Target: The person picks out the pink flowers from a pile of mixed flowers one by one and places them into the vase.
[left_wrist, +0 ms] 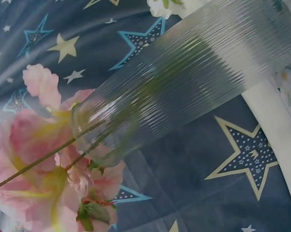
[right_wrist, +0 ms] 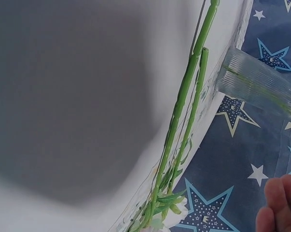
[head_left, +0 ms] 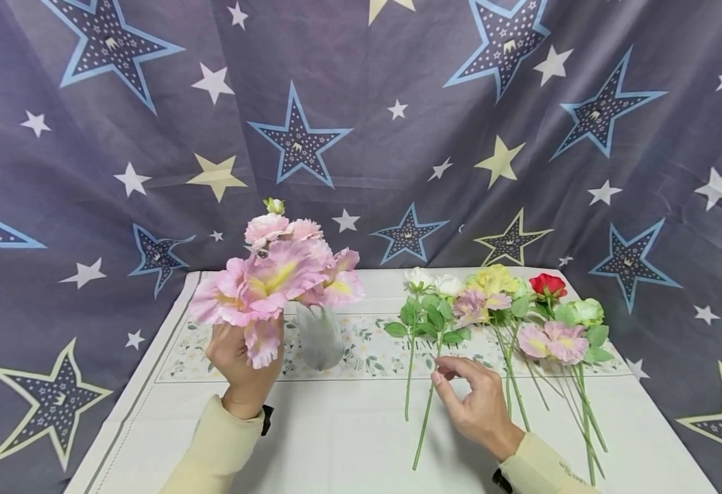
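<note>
My left hand (head_left: 241, 368) holds a pink iris-like flower (head_left: 227, 291) by its stem, close under the bloom; the petals hide the fingertips. The stem (left_wrist: 36, 162) runs into the mouth of a clear ribbed glass vase (head_left: 319, 339). Other pink blooms (head_left: 283, 230) stand over the vase, and green stems show through its glass. On the right, my right hand (head_left: 479, 406) hovers over the table with its fingers loosely bent, holding nothing. It is beside the stem (head_left: 424, 425) of a white rose (head_left: 448, 285) lying on the cloth.
More flowers lie at the right: another white rose (head_left: 419, 277), a yellow bloom (head_left: 493, 280), a red rose (head_left: 548, 285), a pale green rose (head_left: 585, 312) and pink ones (head_left: 553, 342). A white tablecloth (head_left: 330, 432) covers the table; a star-patterned curtain (head_left: 361, 165) hangs behind.
</note>
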Action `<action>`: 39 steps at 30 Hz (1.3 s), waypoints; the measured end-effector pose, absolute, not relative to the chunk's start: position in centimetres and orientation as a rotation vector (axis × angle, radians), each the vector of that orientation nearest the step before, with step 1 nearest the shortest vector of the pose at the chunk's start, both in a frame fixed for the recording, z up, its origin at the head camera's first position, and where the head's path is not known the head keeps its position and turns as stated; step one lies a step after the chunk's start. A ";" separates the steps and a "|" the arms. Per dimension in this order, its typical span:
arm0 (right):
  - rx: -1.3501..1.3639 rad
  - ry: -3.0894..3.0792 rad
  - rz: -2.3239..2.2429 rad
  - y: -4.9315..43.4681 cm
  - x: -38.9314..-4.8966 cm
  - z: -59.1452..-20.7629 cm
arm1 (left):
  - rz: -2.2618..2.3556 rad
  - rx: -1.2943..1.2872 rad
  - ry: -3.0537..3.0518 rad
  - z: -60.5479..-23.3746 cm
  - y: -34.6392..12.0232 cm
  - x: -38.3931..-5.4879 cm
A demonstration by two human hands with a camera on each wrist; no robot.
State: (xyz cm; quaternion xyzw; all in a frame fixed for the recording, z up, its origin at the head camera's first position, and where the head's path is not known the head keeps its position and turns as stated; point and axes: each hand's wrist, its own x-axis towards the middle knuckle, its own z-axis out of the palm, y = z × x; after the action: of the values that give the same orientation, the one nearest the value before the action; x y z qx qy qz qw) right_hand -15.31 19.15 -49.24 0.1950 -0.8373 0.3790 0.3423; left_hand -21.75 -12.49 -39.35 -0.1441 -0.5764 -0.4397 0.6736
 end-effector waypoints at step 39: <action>0.499 -2.199 1.010 19.1 -15.3 -49.8 | -0.879 -0.324 -1.937 -43.0 -12.4 -25.0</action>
State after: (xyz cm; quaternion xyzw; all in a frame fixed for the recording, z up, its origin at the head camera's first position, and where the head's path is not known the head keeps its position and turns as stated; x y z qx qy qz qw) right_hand -15.26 19.13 -49.75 0.1908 -0.8404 0.3858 0.3293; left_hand -24.98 -12.41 -43.00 -0.1323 -0.7923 -0.3596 0.4748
